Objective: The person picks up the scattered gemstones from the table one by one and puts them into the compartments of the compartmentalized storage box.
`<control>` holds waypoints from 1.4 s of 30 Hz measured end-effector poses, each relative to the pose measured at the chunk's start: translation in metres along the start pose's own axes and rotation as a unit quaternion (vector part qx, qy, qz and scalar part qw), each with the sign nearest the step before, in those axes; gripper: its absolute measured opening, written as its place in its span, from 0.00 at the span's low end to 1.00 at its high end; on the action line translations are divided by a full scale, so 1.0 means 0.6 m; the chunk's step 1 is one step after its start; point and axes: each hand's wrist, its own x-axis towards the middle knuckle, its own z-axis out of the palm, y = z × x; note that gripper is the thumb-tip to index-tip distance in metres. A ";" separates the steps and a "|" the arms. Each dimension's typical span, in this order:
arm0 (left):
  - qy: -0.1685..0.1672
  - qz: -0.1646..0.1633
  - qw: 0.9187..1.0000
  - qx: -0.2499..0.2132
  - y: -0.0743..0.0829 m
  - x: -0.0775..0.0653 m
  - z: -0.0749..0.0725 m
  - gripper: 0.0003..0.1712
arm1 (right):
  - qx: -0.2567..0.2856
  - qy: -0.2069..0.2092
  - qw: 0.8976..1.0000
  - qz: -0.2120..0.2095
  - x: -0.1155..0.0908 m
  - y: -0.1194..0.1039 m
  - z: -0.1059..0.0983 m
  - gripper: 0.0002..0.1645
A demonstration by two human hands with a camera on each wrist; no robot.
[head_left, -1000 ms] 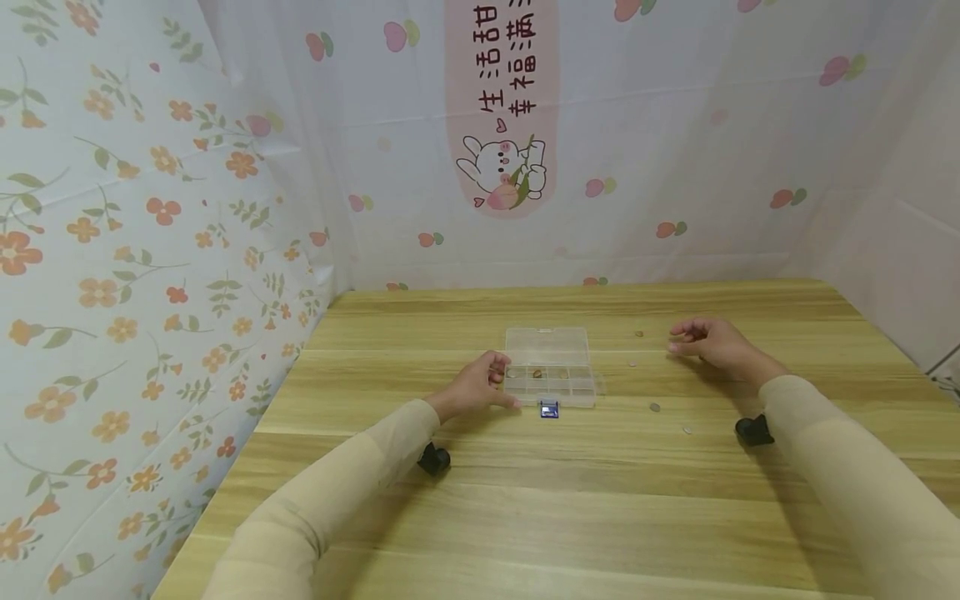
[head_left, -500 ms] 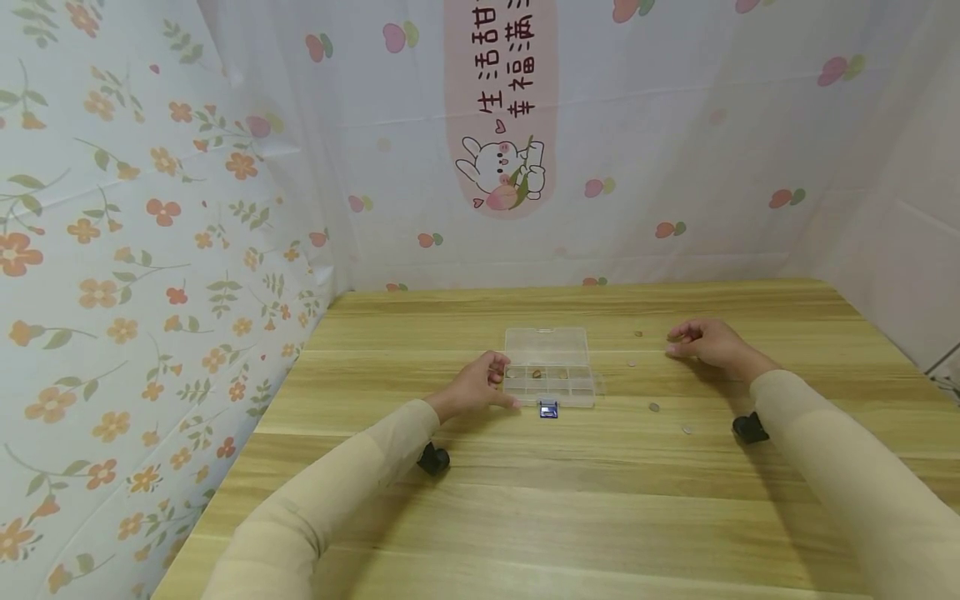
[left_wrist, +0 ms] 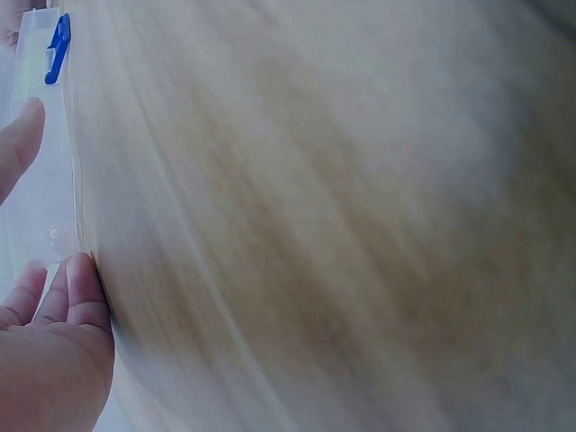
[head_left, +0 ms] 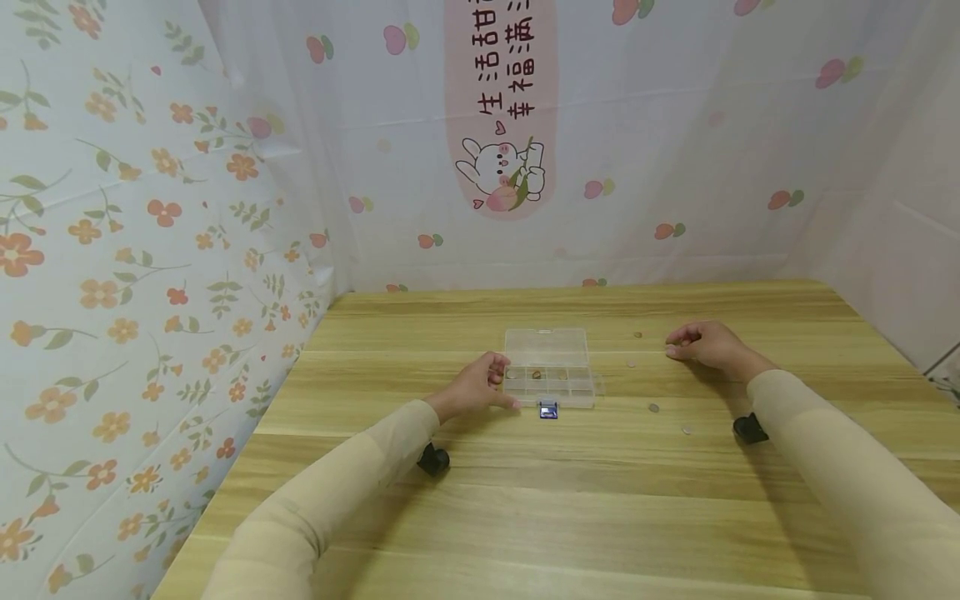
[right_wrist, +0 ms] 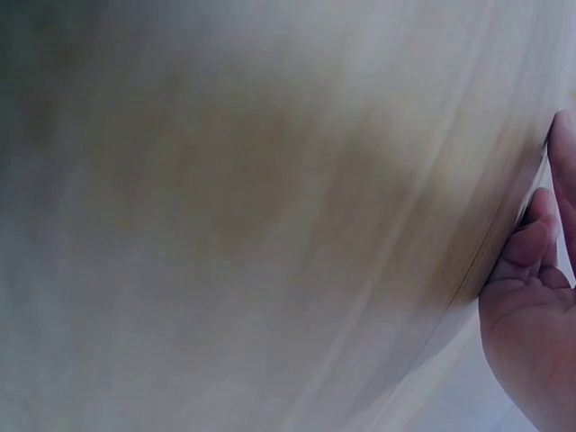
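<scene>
A clear plastic compartment box (head_left: 581, 396) stands on the wooden table with its lid (head_left: 546, 343) folded back and a blue latch (head_left: 549, 411) at its front. Coins lie in its back row, among them a brown coin (head_left: 537, 375). My left hand (head_left: 472, 386) holds the box's left end, thumb at the front edge and fingers at the side. To the right, my right hand (head_left: 708, 343) is low over the table, thumb and fingertips pinching a small coin mostly hidden by them. In the right wrist view the other fingers (right_wrist: 531, 241) are curled.
Loose coins lie between box and right hand: a brown coin (head_left: 638, 335), a pale coin (head_left: 631, 363), a grey coin (head_left: 654, 408) and a silvery coin (head_left: 686, 431). A patterned curtain (head_left: 637, 208) hangs behind the wooden table (head_left: 562, 517).
My right hand has shifted slightly left, and its thumb and fingertips have closed together on a coin. My left hand and the box have stayed in place.
</scene>
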 end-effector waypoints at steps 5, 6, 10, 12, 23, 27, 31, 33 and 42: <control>-0.001 0.000 1.000 0.003 0.000 0.001 0.000 0.41 | 0.000 -0.005 1.000 0.003 -0.002 -0.002 -0.001 0.26; -0.001 -0.001 1.000 0.002 0.000 0.001 0.000 0.41 | 0.001 -0.006 1.000 0.003 -0.002 -0.003 -0.001 0.26; 0.000 0.001 1.000 0.000 0.000 0.001 0.001 0.41 | 0.000 -0.008 1.000 0.001 -0.005 -0.005 -0.002 0.26; 0.001 0.002 1.000 -0.002 0.001 0.001 0.001 0.40 | 0.001 -0.009 1.000 0.002 -0.005 -0.005 -0.002 0.25; 0.003 0.007 1.000 -0.005 -0.002 0.003 0.003 0.40 | -0.016 -0.004 1.000 0.013 -0.005 -0.004 -0.002 0.21; 0.000 0.006 1.000 -0.003 -0.001 0.001 0.003 0.40 | -0.010 0.001 1.000 0.014 -0.008 -0.005 -0.002 0.22; -0.001 0.003 1.000 -0.004 0.002 -0.001 0.002 0.40 | 0.008 0.005 1.000 0.011 -0.009 -0.007 -0.002 0.21; -0.001 0.003 1.000 -0.005 0.002 -0.001 0.002 0.40 | 0.013 0.007 1.000 0.009 -0.010 -0.008 -0.001 0.22; -0.001 0.002 1.000 -0.001 -0.002 0.001 0.001 0.41 | 0.028 0.004 1.000 -0.006 -0.014 -0.021 0.003 0.23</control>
